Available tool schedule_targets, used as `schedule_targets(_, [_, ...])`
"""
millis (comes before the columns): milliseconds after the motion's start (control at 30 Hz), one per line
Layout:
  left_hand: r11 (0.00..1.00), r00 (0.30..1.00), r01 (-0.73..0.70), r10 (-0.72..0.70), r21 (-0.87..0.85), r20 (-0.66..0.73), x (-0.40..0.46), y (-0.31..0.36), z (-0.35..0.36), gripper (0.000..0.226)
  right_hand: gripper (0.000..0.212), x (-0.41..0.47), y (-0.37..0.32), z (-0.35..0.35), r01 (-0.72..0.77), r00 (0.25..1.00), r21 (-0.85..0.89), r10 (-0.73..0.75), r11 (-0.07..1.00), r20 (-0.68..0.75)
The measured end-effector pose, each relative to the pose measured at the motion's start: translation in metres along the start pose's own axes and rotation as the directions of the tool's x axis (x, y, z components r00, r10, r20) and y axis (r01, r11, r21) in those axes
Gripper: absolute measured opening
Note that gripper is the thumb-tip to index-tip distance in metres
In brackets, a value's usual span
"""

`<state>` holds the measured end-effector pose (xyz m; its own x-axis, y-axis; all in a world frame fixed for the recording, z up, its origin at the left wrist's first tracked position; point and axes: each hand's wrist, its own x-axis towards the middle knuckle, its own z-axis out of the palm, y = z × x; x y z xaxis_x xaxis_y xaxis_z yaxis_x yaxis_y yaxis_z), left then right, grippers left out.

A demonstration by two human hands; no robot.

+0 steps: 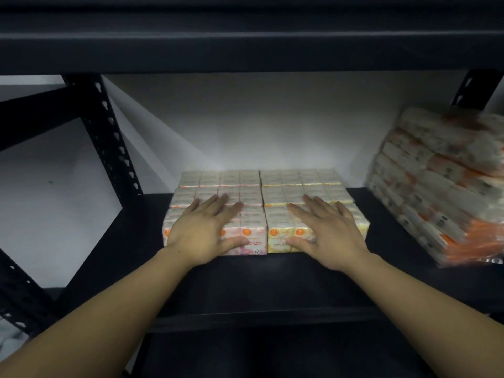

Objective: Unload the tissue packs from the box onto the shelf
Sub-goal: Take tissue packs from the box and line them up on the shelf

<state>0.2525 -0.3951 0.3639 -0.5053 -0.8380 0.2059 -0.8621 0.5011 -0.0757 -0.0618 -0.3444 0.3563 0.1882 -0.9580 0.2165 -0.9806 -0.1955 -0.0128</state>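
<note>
So here both hands are flat on top of the block of plastic-wrapped tissue packs (261, 197) sitting on the black metal shelf (272, 285). The left hand (203, 229) lies palm-down on the front pink-printed pack (252, 237), fingers spread and straight, thumb hooked down over the front face. The right hand (328, 233) does the same on the front yellow-printed pack (281, 236) next to it, fingers fanned out, thumb along the front edge. Neither hand is really gripping anything; it looks like pressing or squaring up.

The packs are laid out in two columns touching each other, pink on the left and yellow on the right, three rows deep, running back to the white wall (245, 126). Off to the right, well apart from the block, a tilted stack of orange-and-white wrapped bundles (441, 186) leans in the corner, pretty blurry. The box itself isn't in view at all, so I can't tell how many packs are left in it.

My read: this is the placing step, with the front row just set down and being nudged flush with the rows behind. Next move probably calls for lifting both hands off and going back to the box for more. There's bare shelf in front of and to the left of the block, or a second layer could go on top, which would need the top surface to be level first.
</note>
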Motion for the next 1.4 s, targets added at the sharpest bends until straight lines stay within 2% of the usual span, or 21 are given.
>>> schedule_targets(367, [1.0,1.0,0.0,0.0,-0.002,-0.014,0.001,0.0,-0.002,0.096,0.086,0.004,-0.003,-0.004,-0.019,0.999,0.011,0.018,1.0,0.026])
schedule_targets(600, [0.999,0.998,0.033,-0.032,-0.011,0.048,-0.007,0.008,-0.012,0.096,0.09,-0.002,-0.009,-0.014,-0.029,0.994,-0.001,0.029,1.0,0.101])
schedule_targets(700, [0.998,0.998,0.064,-0.064,0.01,0.002,-0.014,0.013,-0.017,0.104,0.095,-0.008,-0.017,-0.017,-0.044,0.995,-0.014,0.045,0.999,0.092])
schedule_targets(800, [0.996,0.99,0.081,-0.086,-0.048,-0.115,-0.031,0.022,-0.018,0.108,0.093,-0.023,-0.034,-0.02,-0.054,0.996,0.07,0.059,0.996,-0.067])
schedule_targets(900, [0.988,0.974,0.093,-0.116,-0.123,-0.196,-0.063,0.039,-0.013,0.093,0.084,-0.054,-0.056,-0.019,-0.052,0.98,0.188,0.087,0.981,-0.179])
schedule_targets(1100, [0.968,0.97,0.15,-0.183,-0.199,-0.159,-0.136,0.089,0.007,0.084,0.07,-0.133,-0.088,0.017,-0.029,0.974,0.312,0.098,0.95,-0.206])
schedule_targets(1267, [0.956,0.972,0.166,-0.2,-0.242,-0.126,-0.195,0.132,0.037,0.079,0.056,-0.192,-0.092,0.059,0.095,0.965,0.402,0.015,0.91,-0.263])
schedule_targets(1400, [0.938,0.968,0.216,-0.243,-0.27,-0.07,-0.243,0.163,0.082,0.082,0.056,-0.246,-0.084,0.11,0.127,0.982,0.483,-0.041,0.867,-0.184])
